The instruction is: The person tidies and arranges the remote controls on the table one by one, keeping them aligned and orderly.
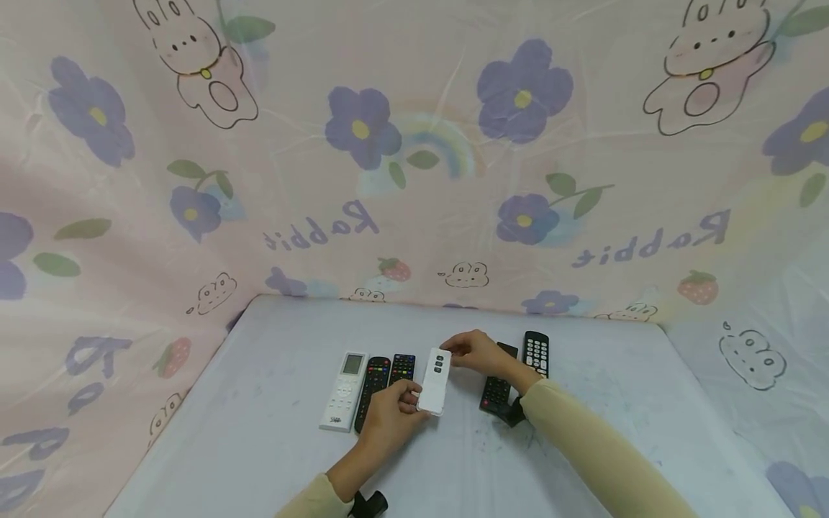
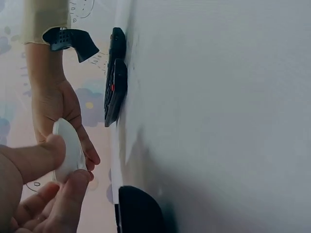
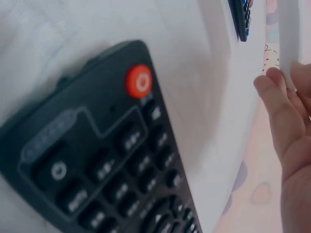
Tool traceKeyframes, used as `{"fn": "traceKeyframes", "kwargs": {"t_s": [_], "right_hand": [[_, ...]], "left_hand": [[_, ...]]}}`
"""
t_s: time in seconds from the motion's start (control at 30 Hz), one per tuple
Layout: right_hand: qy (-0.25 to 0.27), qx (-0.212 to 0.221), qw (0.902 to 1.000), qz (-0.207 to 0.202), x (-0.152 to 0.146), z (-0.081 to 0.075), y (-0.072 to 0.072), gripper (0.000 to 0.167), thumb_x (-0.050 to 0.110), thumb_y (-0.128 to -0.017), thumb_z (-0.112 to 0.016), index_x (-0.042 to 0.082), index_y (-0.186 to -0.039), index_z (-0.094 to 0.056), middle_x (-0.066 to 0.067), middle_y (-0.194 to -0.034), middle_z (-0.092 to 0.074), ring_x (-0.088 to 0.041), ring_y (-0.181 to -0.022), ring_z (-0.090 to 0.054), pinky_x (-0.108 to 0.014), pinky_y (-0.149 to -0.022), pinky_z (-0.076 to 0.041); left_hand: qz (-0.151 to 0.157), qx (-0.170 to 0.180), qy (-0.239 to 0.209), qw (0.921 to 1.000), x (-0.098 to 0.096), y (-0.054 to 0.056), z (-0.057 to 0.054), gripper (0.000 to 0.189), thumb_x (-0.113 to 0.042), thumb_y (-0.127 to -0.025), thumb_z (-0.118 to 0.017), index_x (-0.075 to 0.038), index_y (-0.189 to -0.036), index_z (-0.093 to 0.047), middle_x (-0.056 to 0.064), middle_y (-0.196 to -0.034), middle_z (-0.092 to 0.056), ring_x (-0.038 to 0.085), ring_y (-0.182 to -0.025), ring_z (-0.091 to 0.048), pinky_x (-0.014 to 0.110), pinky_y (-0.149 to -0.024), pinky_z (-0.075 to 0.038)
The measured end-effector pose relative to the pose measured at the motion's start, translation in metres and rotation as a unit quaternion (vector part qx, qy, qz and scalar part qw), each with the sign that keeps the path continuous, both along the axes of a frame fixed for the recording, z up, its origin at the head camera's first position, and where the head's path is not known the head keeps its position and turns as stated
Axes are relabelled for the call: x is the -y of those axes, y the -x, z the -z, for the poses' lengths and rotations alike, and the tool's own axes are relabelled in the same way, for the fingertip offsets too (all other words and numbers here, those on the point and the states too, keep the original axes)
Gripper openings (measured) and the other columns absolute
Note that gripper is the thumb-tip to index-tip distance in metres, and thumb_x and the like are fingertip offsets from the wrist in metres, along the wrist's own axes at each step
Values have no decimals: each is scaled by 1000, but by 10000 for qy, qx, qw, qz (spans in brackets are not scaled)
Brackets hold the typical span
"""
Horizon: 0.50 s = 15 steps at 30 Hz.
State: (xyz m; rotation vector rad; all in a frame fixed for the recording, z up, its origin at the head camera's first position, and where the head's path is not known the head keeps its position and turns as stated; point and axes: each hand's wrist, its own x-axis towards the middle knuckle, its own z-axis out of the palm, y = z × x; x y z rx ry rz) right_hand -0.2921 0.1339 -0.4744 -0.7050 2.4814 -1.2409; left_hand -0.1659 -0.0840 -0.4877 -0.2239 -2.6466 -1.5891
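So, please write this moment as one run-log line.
left hand: holds small white remote | right hand: holds its far end | position: above table

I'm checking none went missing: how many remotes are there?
6: a white remote and two black ones left, another white one between the hands, two more black ones right. Others may be hidden.

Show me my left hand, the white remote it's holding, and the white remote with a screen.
Left hand (image 1: 387, 413): head view, its back.
Held white remote (image 1: 435, 383): head view, bare front below its buttons.
Screen remote (image 1: 344, 393): head view, middle of its button face.
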Motion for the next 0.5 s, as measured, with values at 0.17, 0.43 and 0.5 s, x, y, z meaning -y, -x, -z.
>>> {"fn": "traceKeyframes", "kwargs": {"t_s": [0.17, 0.43, 0.5], "right_hand": [[56, 135, 9997, -214, 5, 3, 0, 27, 2, -87, -64, 5, -114, -69, -10, -108, -71, -13, -89, -65, -27, -74, -53], [-111, -11, 9992, -383, 15, 8, 0, 28, 13, -87, -70, 6, -114, -69, -9, -109, -70, -13, -92, -65, -28, -81, -54], [-117, -30, 9992, -390, 17, 9, 0, 28, 13, -86, -71, 5, -113, -69, -10, -110, -69, -14, -93, -66, -29, -82, -55]], "left_hand": [[83, 53, 128, 9999, 4, -4, 0, 36, -10, -70, -85, -6, -101, -66, -2, -77, -65, 1, -67, -63, 14, -61, -52], [134, 135, 344, 9992, 8, -6, 1, 37, -12, -68, -86, -5, -98, -67, -4, -71, -66, 1, -62, -63, 15, -57, -51], [107, 167, 355, 9992, 9, -5, 3, 39, -12, -67, -87, -5, -99, -67, -5, -70, -65, 1, -62, -62, 16, -56, -51]]}}
